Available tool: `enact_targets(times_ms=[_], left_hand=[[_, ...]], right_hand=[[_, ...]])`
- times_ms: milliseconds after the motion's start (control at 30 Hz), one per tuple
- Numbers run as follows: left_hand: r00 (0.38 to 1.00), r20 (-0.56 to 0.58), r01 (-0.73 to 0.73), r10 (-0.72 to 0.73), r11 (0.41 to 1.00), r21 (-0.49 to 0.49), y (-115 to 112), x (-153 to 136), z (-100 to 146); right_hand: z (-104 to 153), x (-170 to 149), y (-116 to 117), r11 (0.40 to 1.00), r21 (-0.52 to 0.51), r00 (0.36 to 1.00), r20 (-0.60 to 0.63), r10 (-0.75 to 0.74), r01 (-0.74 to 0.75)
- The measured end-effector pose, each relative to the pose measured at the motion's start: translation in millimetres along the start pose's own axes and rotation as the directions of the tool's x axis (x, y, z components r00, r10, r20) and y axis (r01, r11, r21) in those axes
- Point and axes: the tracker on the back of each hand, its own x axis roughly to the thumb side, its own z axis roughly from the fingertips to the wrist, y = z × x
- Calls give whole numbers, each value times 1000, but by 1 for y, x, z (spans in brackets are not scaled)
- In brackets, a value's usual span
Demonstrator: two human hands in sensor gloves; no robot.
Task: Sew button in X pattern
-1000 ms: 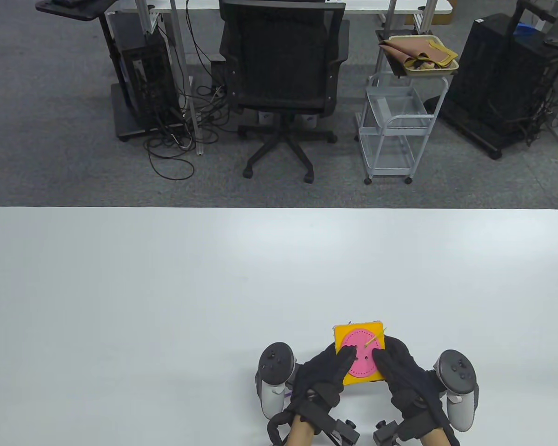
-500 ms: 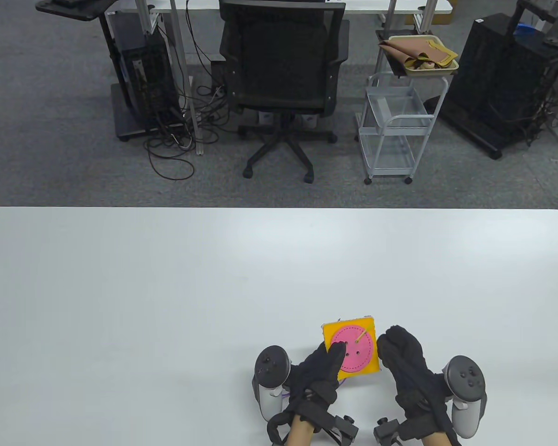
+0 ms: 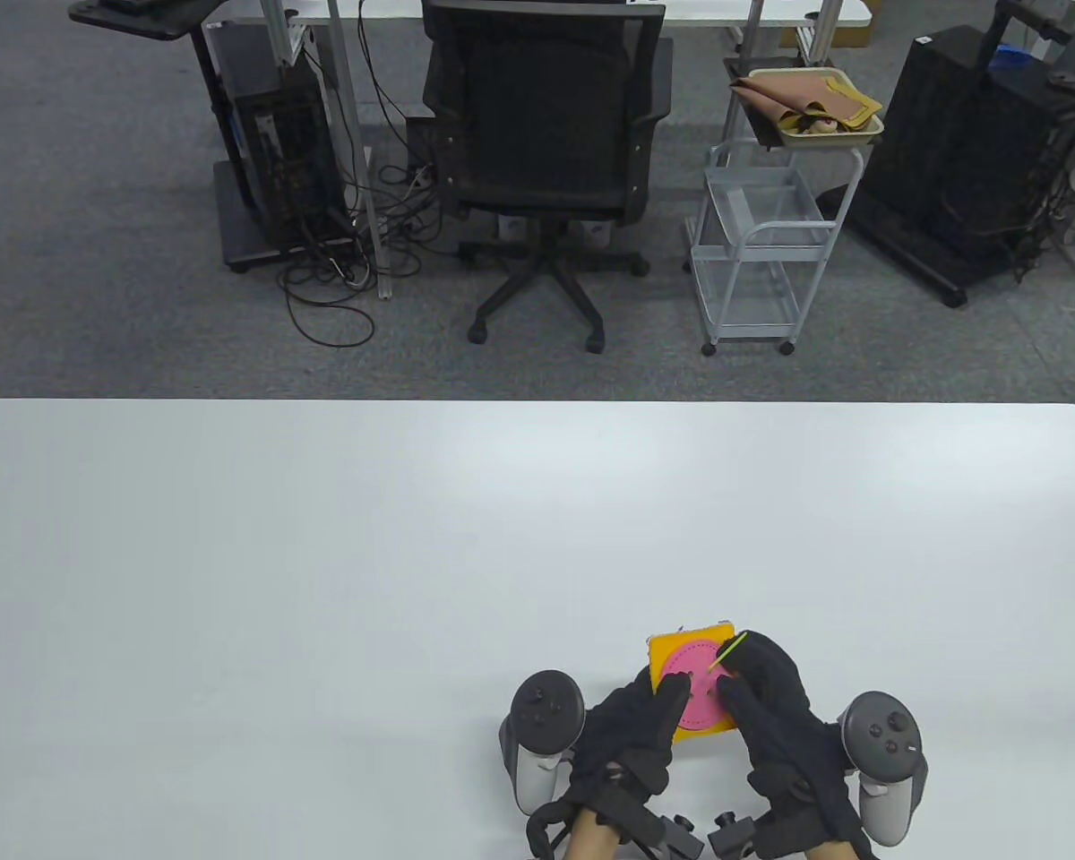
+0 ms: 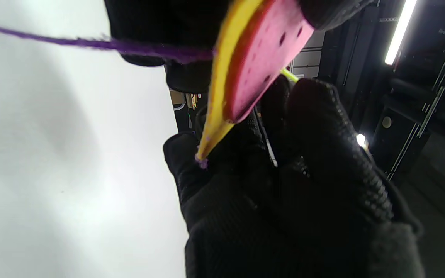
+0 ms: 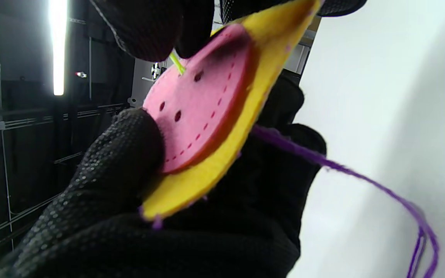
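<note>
Table view: near the front edge of the white bench (image 3: 322, 537), both hands hold a square yellow felt pad (image 3: 667, 647) carrying a round pink felt button (image 3: 692, 685). Left hand (image 3: 632, 730) grips its left edge, thumb on the button. Right hand (image 3: 775, 708) pinches a thin yellow-green needle (image 3: 728, 651) over it.

Left wrist view: pad (image 4: 216, 96) seen edge-on; purple thread (image 4: 91, 43) trails from its back.

Right wrist view: left thumb (image 5: 129, 139) presses the button (image 5: 203, 96); needle (image 5: 177, 63) meets a hole.
</note>
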Motion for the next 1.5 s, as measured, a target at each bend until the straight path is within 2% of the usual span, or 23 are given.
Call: enact_targets(times_ms=[267,600,800,1067,1367,1500], left_hand=[[999,0,42,-42,999,-9,-4,1,0],[987,15,157,-157,988,-4,-10,5,0],[989,3,147,-147,989,-3,-9,5,0],[987,-15,158,-158,986,50,11,4,-1],[980,-15,201,-200,974,106,45,9,2],[979,-7,201,-203,966,162,63,10,6]], right_hand=[[-2,-6,-5,998,-6,997,-38,-63,62],[-4,-10,-9,999,-36,998,-63,-8,5],[-5,-10,-13,999,-34,997,-72,-23,21],[-8,-9,-35,989,-92,990,-74,-120,113],[-11,-13,-57,966,-130,967,-97,-235,222],[-10,-14,-66,952,-144,954,-95,-284,269]])
